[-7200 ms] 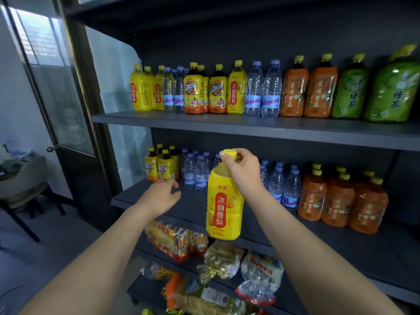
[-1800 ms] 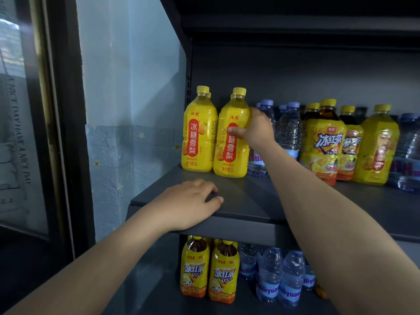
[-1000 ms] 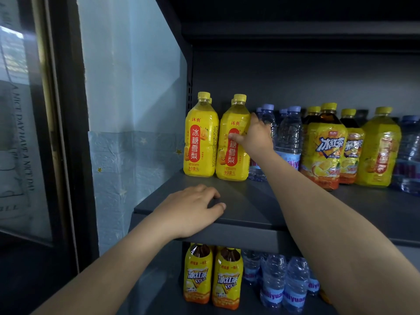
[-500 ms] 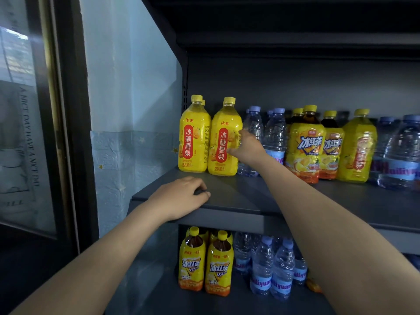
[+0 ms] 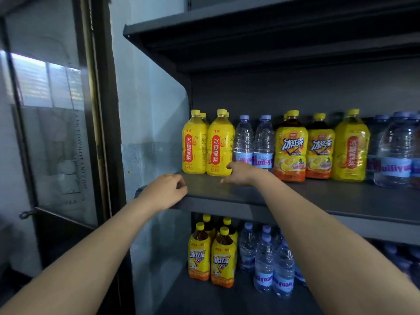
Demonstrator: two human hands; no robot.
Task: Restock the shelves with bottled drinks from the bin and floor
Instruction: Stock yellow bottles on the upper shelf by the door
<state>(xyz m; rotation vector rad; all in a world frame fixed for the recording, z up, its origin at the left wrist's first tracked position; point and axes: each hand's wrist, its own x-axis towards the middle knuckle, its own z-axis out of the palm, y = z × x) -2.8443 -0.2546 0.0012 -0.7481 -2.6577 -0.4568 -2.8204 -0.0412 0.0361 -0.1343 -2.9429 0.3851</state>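
Observation:
Two yellow pear-drink bottles stand upright at the left end of the grey shelf (image 5: 318,196); the right one (image 5: 218,144) is the bottle just set down, beside its twin (image 5: 193,143). My right hand (image 5: 238,172) hovers low in front of that bottle's base with fingers loose, holding nothing. My left hand (image 5: 167,189) rests curled over the shelf's front edge at the left corner.
Water bottles (image 5: 252,142), iced-tea bottles (image 5: 292,147) and another yellow bottle (image 5: 350,146) line the same shelf to the right. The shelf below holds iced-tea bottles (image 5: 211,255) and water bottles (image 5: 272,262). A glass door (image 5: 50,133) stands left.
My right hand has let go of the yellow bottle and dropped away from it toward the shelf surface. My left hand stays on the shelf edge. The view has pulled back.

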